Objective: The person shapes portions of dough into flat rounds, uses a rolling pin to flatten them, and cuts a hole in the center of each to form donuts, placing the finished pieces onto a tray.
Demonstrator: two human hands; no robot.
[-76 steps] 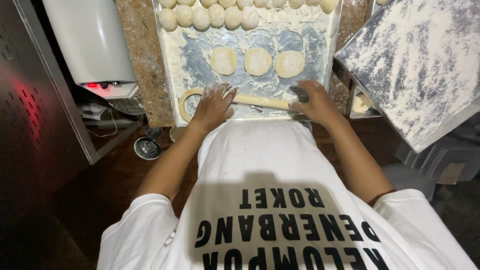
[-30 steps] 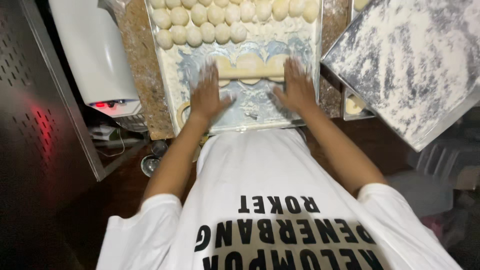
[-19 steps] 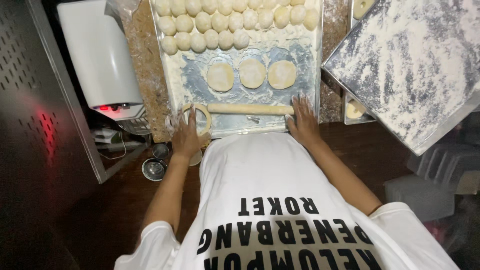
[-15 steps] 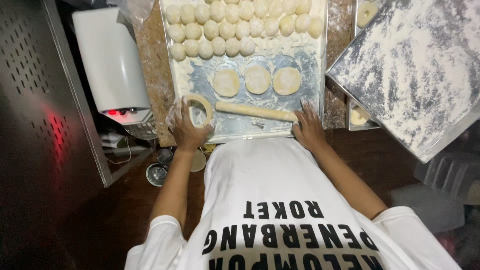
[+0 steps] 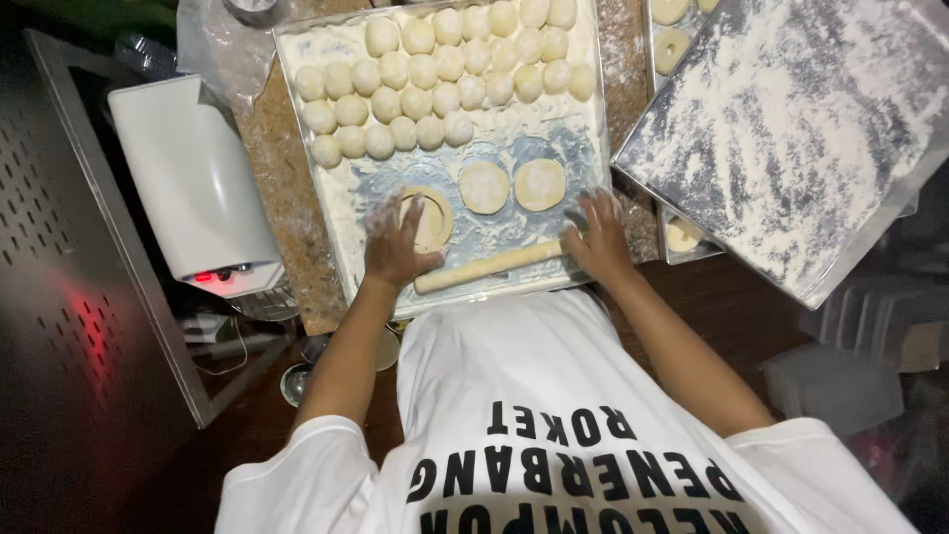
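A floured metal tray (image 5: 341,213) holds several dough balls (image 5: 445,79) in rows at its far end. Three flattened dough discs lie nearer me. My left hand (image 5: 395,247) presses a round ring cutter (image 5: 432,220) onto the left disc; the other two discs (image 5: 484,186) (image 5: 540,183) lie bare beside it. A wooden rolling pin (image 5: 489,267) lies loose along the tray's near edge. My right hand (image 5: 598,237) rests with fingers spread on the tray by the pin's right end, holding nothing.
A white appliance (image 5: 198,188) with a red light stands left of the tray. A large flour-dusted metal sheet (image 5: 791,138) lies tilted at the right, over a tray with ring-shaped dough pieces (image 5: 672,49). Crumpled clear plastic (image 5: 213,44) sits at the top left.
Both hands rolled the pin over the discs, then let it go. My left hand took up the ring cutter and moved it onto the left disc; my right hand slid beside the pin.
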